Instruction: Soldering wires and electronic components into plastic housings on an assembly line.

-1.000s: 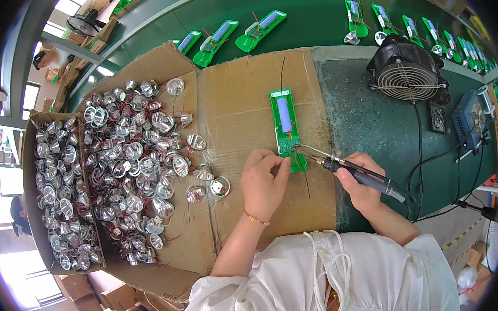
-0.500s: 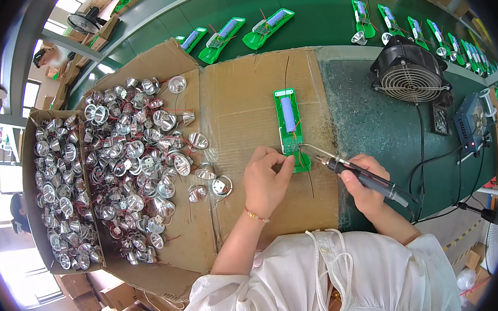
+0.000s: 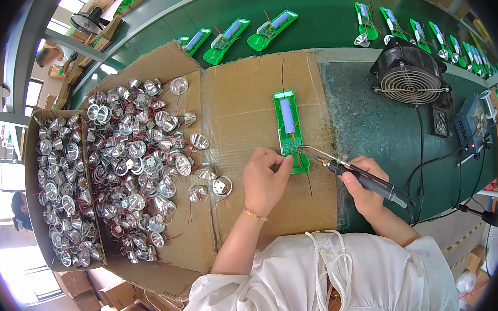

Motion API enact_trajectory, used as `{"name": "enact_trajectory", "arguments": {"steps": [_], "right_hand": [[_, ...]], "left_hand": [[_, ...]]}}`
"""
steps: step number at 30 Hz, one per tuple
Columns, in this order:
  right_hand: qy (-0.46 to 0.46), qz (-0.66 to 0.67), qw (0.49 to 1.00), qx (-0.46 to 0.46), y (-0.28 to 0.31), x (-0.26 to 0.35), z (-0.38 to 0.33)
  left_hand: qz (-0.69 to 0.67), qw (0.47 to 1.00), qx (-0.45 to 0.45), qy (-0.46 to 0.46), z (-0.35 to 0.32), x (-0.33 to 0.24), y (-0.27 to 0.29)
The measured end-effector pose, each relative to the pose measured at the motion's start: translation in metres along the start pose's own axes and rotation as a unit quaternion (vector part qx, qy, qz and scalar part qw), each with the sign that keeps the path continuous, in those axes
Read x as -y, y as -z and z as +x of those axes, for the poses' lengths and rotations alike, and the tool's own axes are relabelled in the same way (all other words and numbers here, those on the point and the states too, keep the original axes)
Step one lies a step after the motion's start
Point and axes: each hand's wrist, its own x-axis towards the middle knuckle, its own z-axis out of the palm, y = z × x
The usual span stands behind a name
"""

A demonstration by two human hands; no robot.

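Observation:
On the cardboard sheet before me lies a green plastic housing [image 3: 299, 162] with a blue cylindrical battery [image 3: 287, 116], thin wires and a small green circuit board [image 3: 292, 146]. My right hand [image 3: 367, 183] grips a black-handled soldering iron [image 3: 370, 181]. Its bent metal tip reaches the lower end of the board, where a feed tube along the iron also points. My left hand [image 3: 266, 178] is closed in a pinch at the housing's left edge, just beside the board. Whatever sits between those fingertips is too small or hidden to make out.
Many silver reflector cups [image 3: 137, 148] with red wires fill an open carton [image 3: 94, 182] at left; several lie loose nearby. A black fan [image 3: 409, 74] and a soldering station [image 3: 473, 122] with solder reel stand at right. More green housings [image 3: 273, 31] line the far belt.
The housing sits at a very slightly different angle. Both hands keep almost the same place, with the iron's tip still at the board's lower end.

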Motion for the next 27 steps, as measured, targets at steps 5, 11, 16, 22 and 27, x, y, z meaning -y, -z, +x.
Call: {"name": "enact_trajectory", "arguments": {"steps": [5, 11, 16, 22, 27], "right_hand": [[-0.009, 0.003, 1.000, -0.006, -0.001, -0.001, 0.000], [-0.045, -0.009, 0.999, -0.025, -0.009, -0.003, 0.003], [-0.075, 0.007, 0.997, -0.022, -0.013, -0.003, 0.004], [-0.153, 0.032, 0.988, -0.012, -0.014, -0.001, 0.009], [-0.135, 0.133, 0.977, -0.093, -0.008, 0.010, 0.010]], "left_hand": [[-0.047, 0.998, -0.028, 0.009, -0.004, -0.007, 0.003], [-0.019, 0.999, -0.023, 0.015, 0.000, -0.006, 0.001], [0.033, 0.999, -0.025, 0.009, 0.001, -0.005, -0.002], [0.021, 0.999, -0.026, 0.021, 0.008, -0.003, -0.002], [0.014, 0.999, -0.026, 0.014, 0.013, -0.010, -0.002]]}}
